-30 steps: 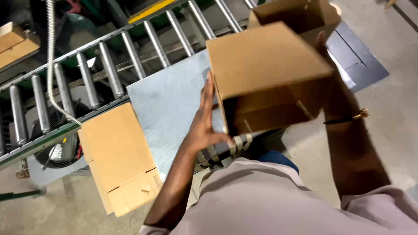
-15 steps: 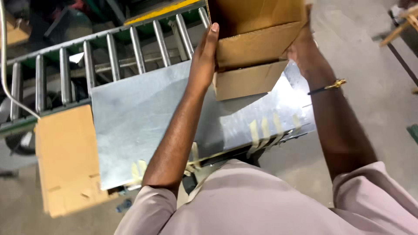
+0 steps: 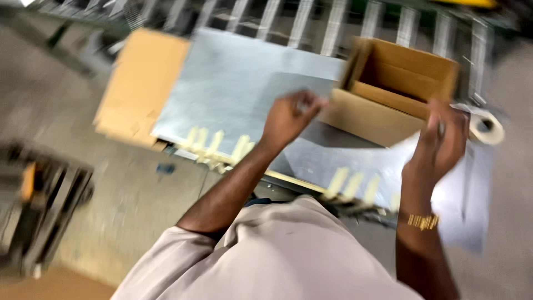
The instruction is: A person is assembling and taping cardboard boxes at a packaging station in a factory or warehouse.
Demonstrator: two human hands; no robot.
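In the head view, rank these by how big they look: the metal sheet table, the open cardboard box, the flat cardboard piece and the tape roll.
1. Metal sheet table, clearly largest.
2. Open cardboard box and flat cardboard piece look about alike; motion blur makes ranking them unsure.
3. Tape roll, smallest, beside the right hand.

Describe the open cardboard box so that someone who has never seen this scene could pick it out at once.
Find the grey metal worktable in front of the roller conveyor. The open cardboard box sits at its far right, between the left hand and right hand. Unlike the flat cardboard sheet on the left, it stands folded, top open.
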